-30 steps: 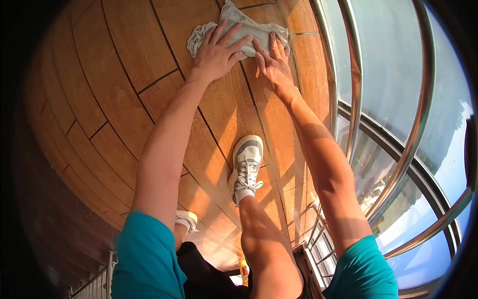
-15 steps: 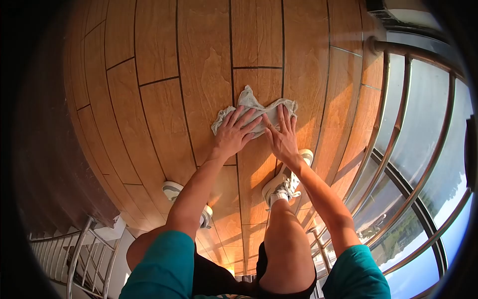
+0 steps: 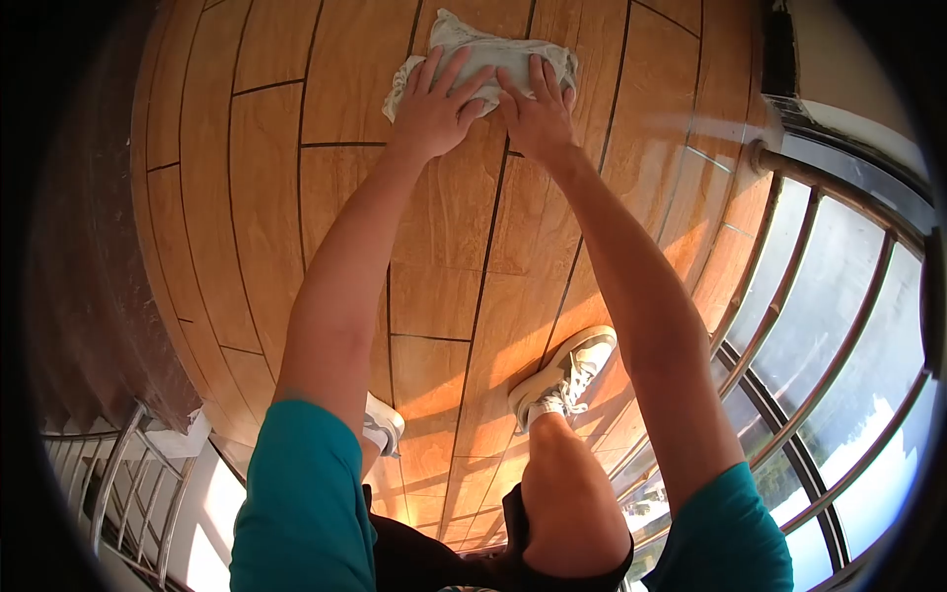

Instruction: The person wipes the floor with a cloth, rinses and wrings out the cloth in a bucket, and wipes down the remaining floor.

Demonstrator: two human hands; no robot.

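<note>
The rag (image 3: pixel 483 54) had been pushed farther from the shoe (image 3: pixel 564 370), pressed flat on the floor (image 3: pixel 326 197) under the spread-wide left hand (image 3: pixel 434 104) and right hand (image 3: pixel 538 113).

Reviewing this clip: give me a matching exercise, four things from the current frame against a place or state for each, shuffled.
Things:
1. cloth
2. left hand
3. right shoe
4. railing

Places or states:
A. runs along the right edge of the floor
B. flat on the floor, toe pointing up-right
C. crumpled under both hands
D. fingers spread, pressing on the cloth beside the right hand

Pairs: 1-C, 2-D, 3-B, 4-A
</note>
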